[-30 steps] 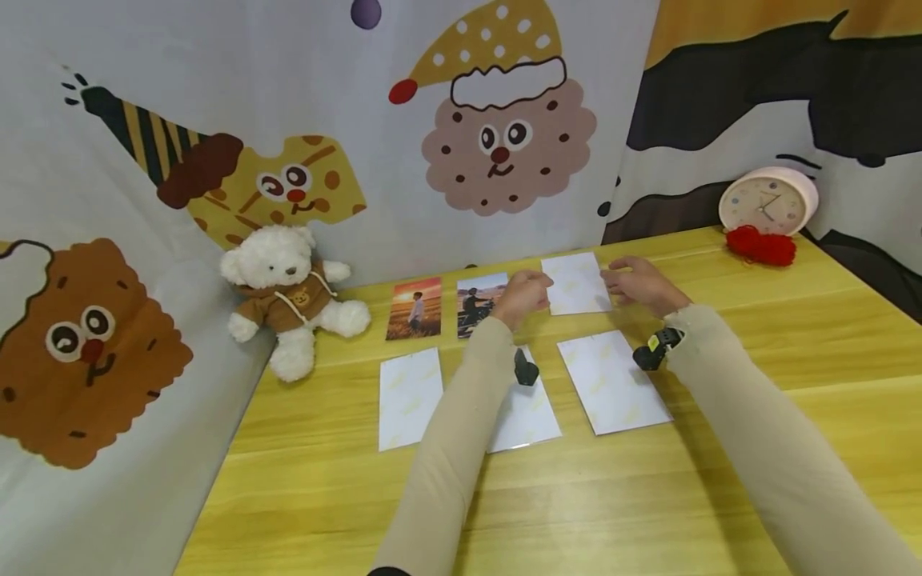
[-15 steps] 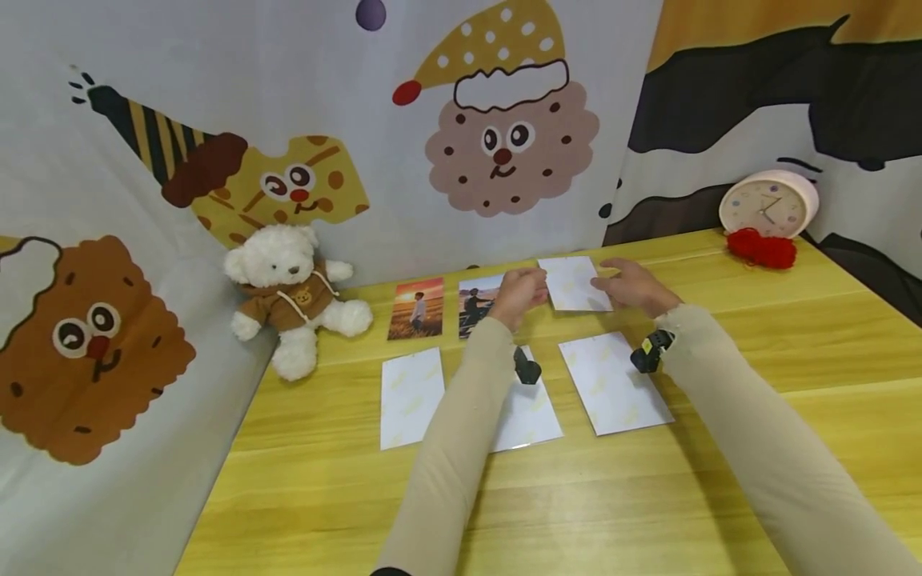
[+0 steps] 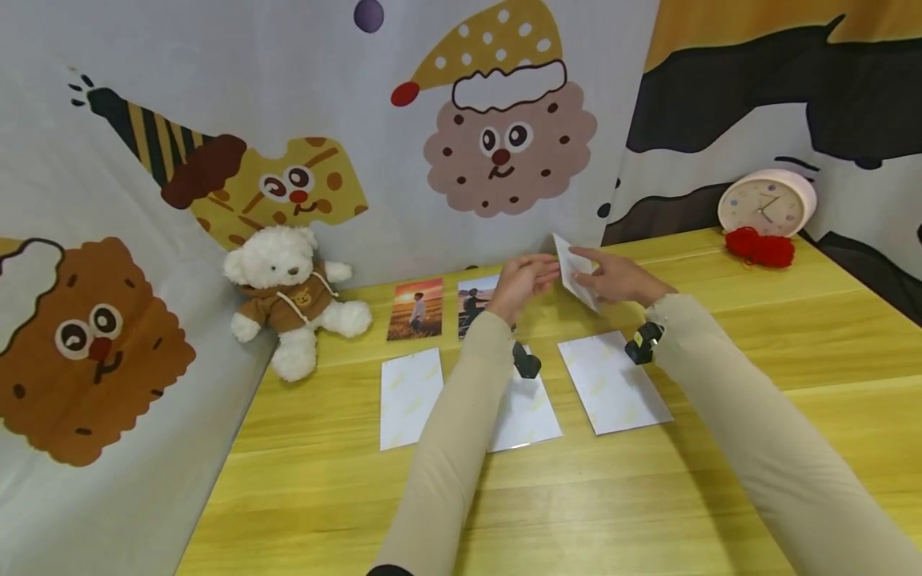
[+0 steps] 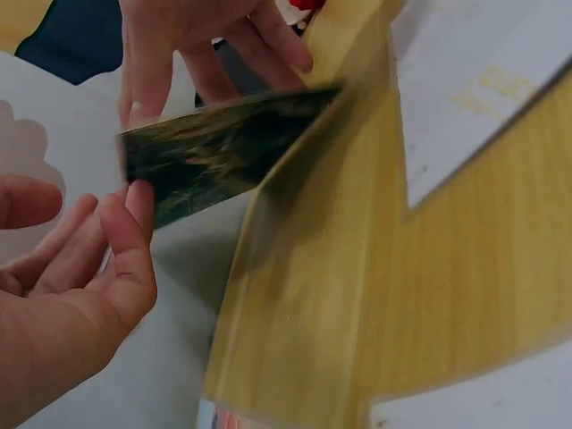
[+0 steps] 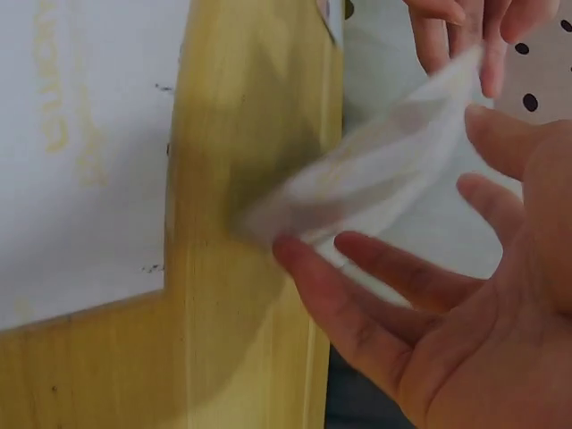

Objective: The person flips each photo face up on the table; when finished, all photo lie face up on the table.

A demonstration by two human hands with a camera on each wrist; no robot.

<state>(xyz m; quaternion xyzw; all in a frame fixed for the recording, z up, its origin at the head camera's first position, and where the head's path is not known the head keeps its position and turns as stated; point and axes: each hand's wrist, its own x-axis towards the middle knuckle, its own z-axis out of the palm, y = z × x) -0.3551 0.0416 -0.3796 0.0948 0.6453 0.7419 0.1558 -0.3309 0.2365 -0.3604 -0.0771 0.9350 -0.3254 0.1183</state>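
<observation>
Well right of the teddy (image 3: 294, 302), a tipped-up card (image 3: 567, 266) is touched by the left hand (image 3: 520, 286), fingers loose, and the right hand (image 3: 625, 280), fingers spread. With neither grip tight, it could be dropped.

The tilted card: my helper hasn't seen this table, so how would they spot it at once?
On the yellow wooden table, look near the far edge, right of the colour photos. There, between the left hand and right hand, is the tilted card. Unlike the flat cards, it slants up.
</observation>
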